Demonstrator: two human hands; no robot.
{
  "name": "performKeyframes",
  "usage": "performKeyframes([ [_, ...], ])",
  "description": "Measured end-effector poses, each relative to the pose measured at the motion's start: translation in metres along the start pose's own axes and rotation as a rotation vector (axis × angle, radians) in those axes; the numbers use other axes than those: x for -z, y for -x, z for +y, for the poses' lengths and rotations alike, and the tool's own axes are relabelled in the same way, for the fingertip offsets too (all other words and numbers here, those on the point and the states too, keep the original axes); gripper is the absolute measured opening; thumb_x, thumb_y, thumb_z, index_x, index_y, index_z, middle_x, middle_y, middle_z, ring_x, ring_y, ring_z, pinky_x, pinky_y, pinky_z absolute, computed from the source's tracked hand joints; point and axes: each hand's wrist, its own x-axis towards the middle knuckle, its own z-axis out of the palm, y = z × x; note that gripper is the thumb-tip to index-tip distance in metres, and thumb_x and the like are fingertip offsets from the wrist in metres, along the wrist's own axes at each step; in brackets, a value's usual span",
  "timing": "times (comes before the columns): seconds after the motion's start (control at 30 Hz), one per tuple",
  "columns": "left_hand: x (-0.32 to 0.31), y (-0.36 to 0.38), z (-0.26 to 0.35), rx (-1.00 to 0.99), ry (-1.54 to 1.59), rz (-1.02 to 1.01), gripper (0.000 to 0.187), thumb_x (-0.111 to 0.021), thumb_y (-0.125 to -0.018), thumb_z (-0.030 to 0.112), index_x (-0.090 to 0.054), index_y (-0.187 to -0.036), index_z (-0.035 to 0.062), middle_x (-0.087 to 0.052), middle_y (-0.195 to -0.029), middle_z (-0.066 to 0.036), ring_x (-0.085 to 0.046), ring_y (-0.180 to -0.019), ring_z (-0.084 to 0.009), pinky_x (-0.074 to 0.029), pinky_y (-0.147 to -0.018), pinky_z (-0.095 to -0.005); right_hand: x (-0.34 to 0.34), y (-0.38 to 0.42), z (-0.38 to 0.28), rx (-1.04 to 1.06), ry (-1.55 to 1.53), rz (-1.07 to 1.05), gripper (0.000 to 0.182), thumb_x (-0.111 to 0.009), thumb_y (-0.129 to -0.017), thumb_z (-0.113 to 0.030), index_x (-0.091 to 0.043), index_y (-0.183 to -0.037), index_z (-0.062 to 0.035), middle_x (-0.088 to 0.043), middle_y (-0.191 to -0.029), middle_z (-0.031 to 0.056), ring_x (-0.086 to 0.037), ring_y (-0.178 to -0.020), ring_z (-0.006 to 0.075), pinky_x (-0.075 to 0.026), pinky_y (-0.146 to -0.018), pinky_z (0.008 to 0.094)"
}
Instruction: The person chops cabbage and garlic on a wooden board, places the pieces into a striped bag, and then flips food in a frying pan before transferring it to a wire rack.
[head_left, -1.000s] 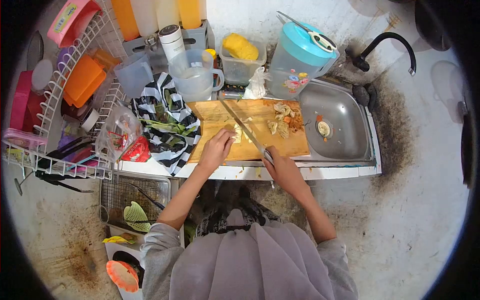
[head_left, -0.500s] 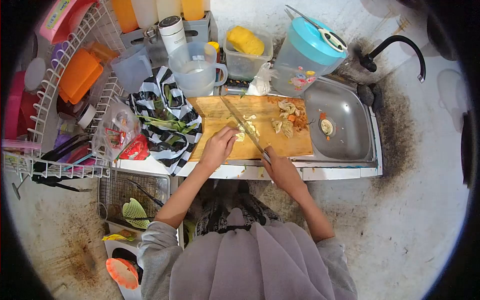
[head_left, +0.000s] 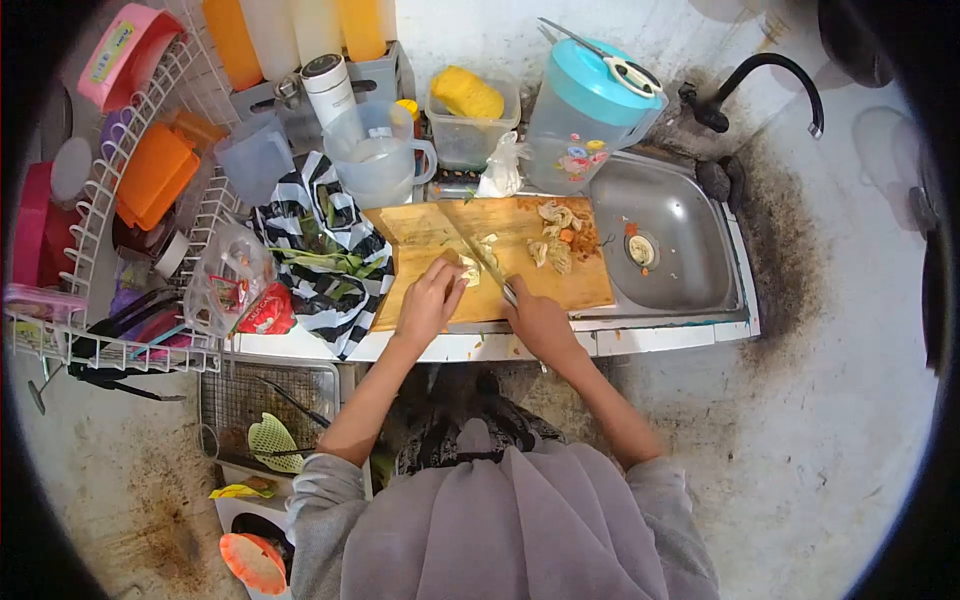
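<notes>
My right hand (head_left: 541, 326) grips a kitchen knife (head_left: 472, 244) by its handle. Its long blade slants up and left across the wooden cutting board (head_left: 400, 235). My left hand (head_left: 430, 302) is just left of the blade, fingers curled at a pale yellow food piece (head_left: 469, 268) and seeming to hold it down; the fingertips partly cover it. A few more pale bits lie beside the blade. On the board's right side sit crumpled beige food pieces (head_left: 552, 240) with small orange bits among them.
Right of the board is a steel sink (head_left: 690, 275) under a black faucet (head_left: 765, 75). Behind stand a blue-lidded pitcher (head_left: 572, 135) with scissors on top, a plastic tub (head_left: 470, 135) and a measuring jug (head_left: 375, 160). A striped plastic bag (head_left: 345, 300) with greens and a dish rack (head_left: 90, 240) are left.
The view has shifted, so the counter appears slightly further left. My right hand and the knife have moved a little leftward, closer to my left hand. Both hands keep their grip.
</notes>
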Motion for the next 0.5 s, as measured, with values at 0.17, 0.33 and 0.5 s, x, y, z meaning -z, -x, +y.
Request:
performKeyframes([
  [0.17, -0.009, 0.002, 0.005, 0.032, -0.007, 0.074, 0.013, -0.063, -0.081, 0.010, -0.060, -0.091, 0.0022, -0.054, -0.083, -0.011, -0.059, -0.072, -0.0316, -0.048, -0.062, -0.0395, 0.012, 0.033, -0.007, 0.010, -0.231, 0.040, 0.031, -0.052, -0.089, -0.021, -0.039, -0.111, -0.0038, -0.058, -0.061, 0.0236, -0.059, -0.060, 0.0424, -0.046, -0.052, 0.0510],
  [0.33, -0.012, 0.002, 0.003, 0.032, -0.008, 0.085, 0.014, -0.064, -0.078, 0.009, -0.060, -0.089, 0.0013, -0.055, -0.083, -0.011, -0.059, -0.074, -0.0311, -0.048, -0.064, -0.0388, 0.010, 0.036, -0.014, -0.072, -0.205, -0.027, 0.032, -0.052, -0.090, -0.021, -0.038, -0.113, -0.0041, -0.058, -0.060, 0.0238, -0.059, -0.059, 0.0428, -0.046, -0.052, 0.0517],
  [0.5, -0.012, 0.000, 0.004, 0.041, 0.028, 0.096, 0.012, -0.065, -0.077, 0.008, -0.061, -0.086, 0.0006, -0.056, -0.083, -0.011, -0.059, -0.075, -0.0314, -0.049, -0.066, -0.0378, 0.000, 0.031, -0.014, -0.082, -0.194, -0.021, 0.031, -0.051, -0.090, -0.022, -0.038, -0.112, -0.0042, -0.057, -0.060, 0.0240, -0.059, -0.059, 0.0429, -0.046, -0.052, 0.0519],
])
